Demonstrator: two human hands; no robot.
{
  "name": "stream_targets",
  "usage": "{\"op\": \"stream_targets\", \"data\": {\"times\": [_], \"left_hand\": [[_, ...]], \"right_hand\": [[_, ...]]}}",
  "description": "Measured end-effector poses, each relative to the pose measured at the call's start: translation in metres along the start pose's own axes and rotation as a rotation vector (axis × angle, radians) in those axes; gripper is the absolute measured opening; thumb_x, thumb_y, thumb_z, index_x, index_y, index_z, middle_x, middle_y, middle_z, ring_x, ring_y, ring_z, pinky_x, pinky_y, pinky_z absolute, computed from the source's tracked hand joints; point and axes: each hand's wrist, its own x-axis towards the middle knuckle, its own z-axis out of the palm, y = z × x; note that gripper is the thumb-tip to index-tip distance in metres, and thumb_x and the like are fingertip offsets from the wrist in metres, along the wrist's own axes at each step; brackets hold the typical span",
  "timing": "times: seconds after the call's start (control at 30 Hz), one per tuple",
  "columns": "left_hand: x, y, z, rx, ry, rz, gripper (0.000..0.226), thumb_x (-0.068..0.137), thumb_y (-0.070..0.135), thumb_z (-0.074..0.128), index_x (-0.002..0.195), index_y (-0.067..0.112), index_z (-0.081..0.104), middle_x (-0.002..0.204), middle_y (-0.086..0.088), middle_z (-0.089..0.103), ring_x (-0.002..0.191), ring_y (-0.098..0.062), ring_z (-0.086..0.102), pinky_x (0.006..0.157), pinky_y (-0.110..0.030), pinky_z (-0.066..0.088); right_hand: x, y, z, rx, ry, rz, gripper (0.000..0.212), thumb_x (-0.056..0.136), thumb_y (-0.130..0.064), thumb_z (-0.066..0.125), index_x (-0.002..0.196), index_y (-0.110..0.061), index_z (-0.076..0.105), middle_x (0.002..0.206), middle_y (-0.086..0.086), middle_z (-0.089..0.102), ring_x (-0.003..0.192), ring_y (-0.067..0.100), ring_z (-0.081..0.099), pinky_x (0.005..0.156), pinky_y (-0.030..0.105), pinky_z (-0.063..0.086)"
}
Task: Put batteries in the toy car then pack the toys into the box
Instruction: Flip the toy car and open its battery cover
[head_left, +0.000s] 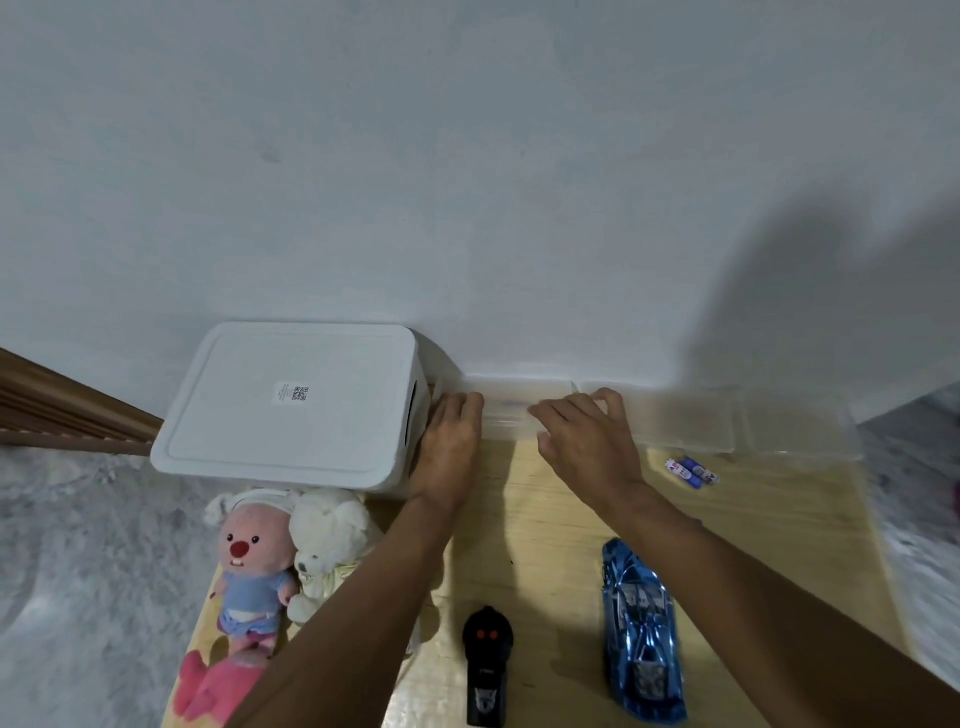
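The blue toy car (641, 634) lies at the front right of the wooden table (545, 519). Two batteries (692, 471) lie near the back right. The white box (293, 402) stands shut with its lid on at the back left. Beside it, against the wall, sits a clear plastic container (511, 410). My left hand (452, 441) grips its left end, right next to the white box. My right hand (587, 436) curls over its right part, thumb in front and fingers over the far edge. A pink plush (249, 566) and a white plush bear (327, 545) sit at the front left.
A black remote control (487, 667) lies at the front centre. More clear containers (727, 421) line the wall to the right. A pink soft toy (208, 686) lies at the table's front left corner. Grey carpet surrounds the table on both sides.
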Motion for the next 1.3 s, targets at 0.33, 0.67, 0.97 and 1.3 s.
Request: {"op": "stream_targets", "data": {"times": [0.33, 0.67, 0.97, 1.3], "left_hand": [[-0.015, 0.001, -0.001, -0.081, 0.007, -0.036, 0.056, 0.086, -0.015, 0.060, 0.134, 0.012, 0.050, 0.138, -0.012, 0.054, 0.135, -0.029, 0.048, 0.107, -0.039, 0.046], [-0.017, 0.002, 0.000, -0.084, 0.096, -0.029, 0.044, 0.079, -0.013, 0.067, 0.103, 0.016, 0.046, 0.119, -0.006, 0.053, 0.121, -0.026, 0.049, 0.101, -0.036, 0.049], [-0.016, -0.006, 0.012, -0.027, 0.106, -0.006, 0.037, 0.092, -0.002, 0.068, 0.118, 0.019, 0.053, 0.151, -0.013, 0.048, 0.148, -0.035, 0.035, 0.117, -0.042, 0.035], [-0.015, -0.012, 0.012, -0.015, 0.156, 0.037, 0.034, 0.095, 0.010, 0.067, 0.129, 0.013, 0.059, 0.144, -0.016, 0.055, 0.140, -0.037, 0.047, 0.113, -0.046, 0.042]], "right_hand": [[-0.016, 0.006, -0.006, 0.035, -0.061, 0.111, 0.031, 0.084, -0.030, 0.074, 0.113, -0.028, 0.067, 0.112, -0.007, 0.066, 0.095, 0.021, 0.060, 0.093, 0.040, 0.032], [-0.020, 0.004, -0.020, 0.157, 0.004, 0.159, 0.018, 0.089, -0.029, 0.070, 0.103, -0.026, 0.059, 0.102, -0.011, 0.064, 0.088, 0.017, 0.060, 0.094, 0.038, 0.036], [-0.023, 0.013, -0.021, 0.108, -0.005, 0.095, 0.024, 0.084, -0.025, 0.078, 0.108, -0.031, 0.075, 0.126, -0.006, 0.068, 0.100, 0.020, 0.064, 0.097, 0.043, 0.037], [-0.019, 0.012, -0.021, 0.088, -0.007, 0.073, 0.028, 0.085, -0.026, 0.076, 0.112, -0.031, 0.073, 0.124, -0.007, 0.068, 0.099, 0.019, 0.064, 0.101, 0.043, 0.034]]}}
